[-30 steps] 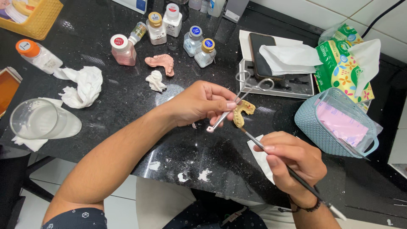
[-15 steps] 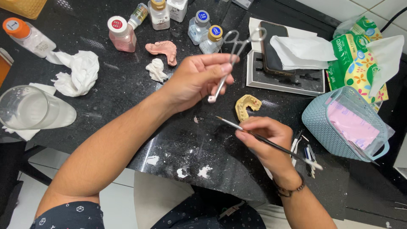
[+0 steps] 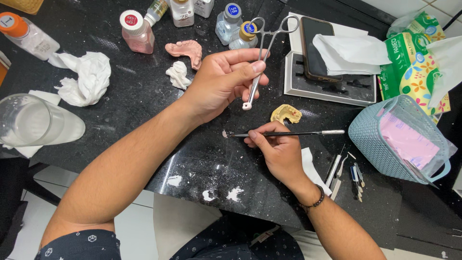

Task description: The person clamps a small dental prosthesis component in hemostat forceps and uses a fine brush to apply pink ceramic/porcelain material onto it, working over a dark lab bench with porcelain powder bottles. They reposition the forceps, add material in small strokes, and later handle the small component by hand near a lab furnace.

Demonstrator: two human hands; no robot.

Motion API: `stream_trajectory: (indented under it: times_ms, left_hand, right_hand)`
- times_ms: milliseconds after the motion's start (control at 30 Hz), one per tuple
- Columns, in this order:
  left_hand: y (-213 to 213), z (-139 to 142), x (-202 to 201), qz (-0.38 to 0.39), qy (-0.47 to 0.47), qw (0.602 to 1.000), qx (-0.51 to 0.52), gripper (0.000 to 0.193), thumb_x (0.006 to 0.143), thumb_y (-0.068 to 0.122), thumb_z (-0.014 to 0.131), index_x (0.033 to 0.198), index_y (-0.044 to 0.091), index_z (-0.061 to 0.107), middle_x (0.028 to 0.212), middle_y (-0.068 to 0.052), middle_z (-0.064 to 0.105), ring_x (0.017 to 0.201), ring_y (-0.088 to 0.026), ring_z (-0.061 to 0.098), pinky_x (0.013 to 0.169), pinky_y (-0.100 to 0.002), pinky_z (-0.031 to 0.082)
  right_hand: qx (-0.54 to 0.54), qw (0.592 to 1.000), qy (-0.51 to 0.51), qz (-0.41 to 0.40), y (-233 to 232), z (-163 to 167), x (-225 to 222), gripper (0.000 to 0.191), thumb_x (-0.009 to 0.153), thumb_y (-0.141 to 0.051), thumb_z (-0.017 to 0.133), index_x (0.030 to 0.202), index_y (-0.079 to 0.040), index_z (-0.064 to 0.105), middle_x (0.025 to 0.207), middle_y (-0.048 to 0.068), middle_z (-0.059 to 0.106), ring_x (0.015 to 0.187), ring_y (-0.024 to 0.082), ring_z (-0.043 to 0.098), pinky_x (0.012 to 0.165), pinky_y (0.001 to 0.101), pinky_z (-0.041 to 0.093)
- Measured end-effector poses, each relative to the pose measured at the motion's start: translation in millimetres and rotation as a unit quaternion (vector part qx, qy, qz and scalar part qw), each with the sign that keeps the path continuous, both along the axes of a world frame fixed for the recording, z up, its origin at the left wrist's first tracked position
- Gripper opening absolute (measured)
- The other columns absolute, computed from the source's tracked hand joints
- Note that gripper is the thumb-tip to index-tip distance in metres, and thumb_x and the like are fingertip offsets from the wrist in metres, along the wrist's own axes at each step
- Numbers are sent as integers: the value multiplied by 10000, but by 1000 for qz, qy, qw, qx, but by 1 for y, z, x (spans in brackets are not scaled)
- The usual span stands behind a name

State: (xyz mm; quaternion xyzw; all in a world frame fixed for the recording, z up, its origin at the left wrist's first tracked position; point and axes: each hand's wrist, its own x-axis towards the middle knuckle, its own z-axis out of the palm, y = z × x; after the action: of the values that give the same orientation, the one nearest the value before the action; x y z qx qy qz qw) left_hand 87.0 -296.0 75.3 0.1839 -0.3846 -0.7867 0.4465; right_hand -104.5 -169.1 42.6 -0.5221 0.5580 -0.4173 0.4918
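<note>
The left hand (image 3: pixel 222 82) is gripping steel forceps (image 3: pixel 262 60) in closed fingers, lifting them above the black counter (image 3: pixel 144 120). The right hand (image 3: pixel 279 151) is pinching a thin brush (image 3: pixel 288 134) just near of the yellow dental cast (image 3: pixel 286 114), which is lying by the white tray (image 3: pixel 327 91)'s near edge, with open counter to its left.

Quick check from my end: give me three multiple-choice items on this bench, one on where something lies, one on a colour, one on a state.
1. The yellow dental cast lies:
A. on the black counter
B. in the blue basket
C. on the phone

2. The other cast near the bottles is:
A. green
B. pink
C. black

3. The left hand is:
A. empty
B. flat on the counter
C. holding steel forceps

Answers: 1 A, it sits on the counter just above the right hand. 2 B, it is plainly pink. 3 C, fingers wrap the forceps' shaft.
</note>
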Motion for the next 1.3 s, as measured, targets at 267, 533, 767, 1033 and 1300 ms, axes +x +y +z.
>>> stream_trajectory:
  times_ms: [267, 533, 767, 1033, 1300]
  left_hand:
    - [2, 4, -1, 6, -24, 999, -25, 468, 1002, 192, 722, 1383, -57, 611, 956, -114, 756, 685, -76, 661, 599, -221, 562]
    - [3, 5, -3, 3, -21, 1000, -21, 499, 987, 201, 731, 1390, -62, 598, 965, -109, 756, 683, -68, 659, 600, -215, 562]
    - [3, 2, -4, 0, -17, 1000, -13, 498, 987, 197, 734, 1389, -64, 600, 967, -107, 755, 688, -69, 660, 602, -219, 565]
    - [4, 1, -2, -4, -16, 1000, -3, 485, 985, 190, 724, 1384, -55, 600, 959, -112, 755, 704, -84, 683, 597, -232, 574]
    - [12, 7, -6, -57, -31, 997, 50, 481, 981, 166, 706, 1382, -76, 599, 935, -119, 745, 709, -104, 707, 617, -224, 583]
  right_hand:
    - [-7, 999, 38, 14, -1, 9, 6, 107, 962, -96, 707, 977, 10, 697, 886, 97, 776, 833, 139, 774, 739, 241, 630]
    - [3, 999, 31, 16, -2, 10, 7, 110, 961, -94, 707, 983, 14, 703, 888, 100, 781, 841, 142, 776, 738, 242, 626]
    - [14, 999, 32, 16, -3, 10, 6, 124, 958, -113, 709, 982, 8, 699, 891, 94, 784, 850, 143, 779, 752, 246, 629]
    - [30, 999, -30, -4, -3, 1, -3, 126, 960, -103, 710, 1011, 8, 678, 905, 115, 775, 835, 149, 766, 760, 252, 612]
    - [-277, 945, -173, 11, 30, 53, -41, 113, 1011, -7, 700, 1021, -20, 588, 843, 134, 707, 794, 233, 686, 776, 382, 568]
